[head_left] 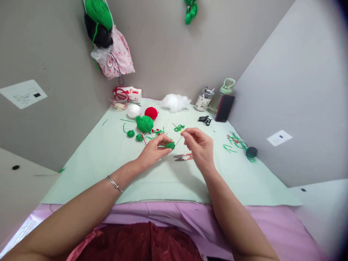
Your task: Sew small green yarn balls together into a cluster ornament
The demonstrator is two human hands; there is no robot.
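Observation:
My left hand (pixel 154 149) pinches a small green crocheted piece (pixel 170 145) above the pale green table (pixel 108 159). My right hand (pixel 199 146) is closed in a pinch on a thin crochet hook (pixel 178 139) whose tip points at the green piece. A silver bracelet (pixel 114 183) sits on my left wrist. Small red-handled snips (pixel 183 157) lie on the table just under my right hand.
A green yarn ball (pixel 144 123), a red ball (pixel 151 112) and a white ball (pixel 133 110) sit behind small green pieces (pixel 131 133). White stuffing (pixel 174 102), a pen cup (pixel 203 99), a bottle (pixel 223 95) and a phone (pixel 224 108) stand at the back. Yarn scraps (pixel 235 142) lie right.

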